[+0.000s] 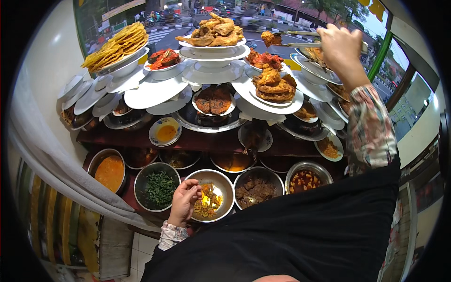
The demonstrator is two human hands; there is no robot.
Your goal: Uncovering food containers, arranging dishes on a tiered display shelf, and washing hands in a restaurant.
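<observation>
My right hand [341, 53] is raised at the upper right, closed around metal tongs [299, 38]. The tips of the tongs grip a reddish-brown piece of fried food [270, 38], held up in front of the window. Beneath this hand is a stack of plates [312, 68] topped with fried food. My left hand [186, 202] hovers with bent fingers over the left rim of a steel bowl [225, 197] of yellow-orange vegetables; nothing shows in it. A bowl of dark green leaves [160, 187] stands to its left.
Stacked plates carry fried chicken [218, 31], flat yellow crackers [116, 47] and fried pieces [275, 86]. Steel bowls of orange curry [110, 172], dark meat [255, 192] and red sauce with chunks [304, 181] line the front. A white curtain [60, 165] hangs at left.
</observation>
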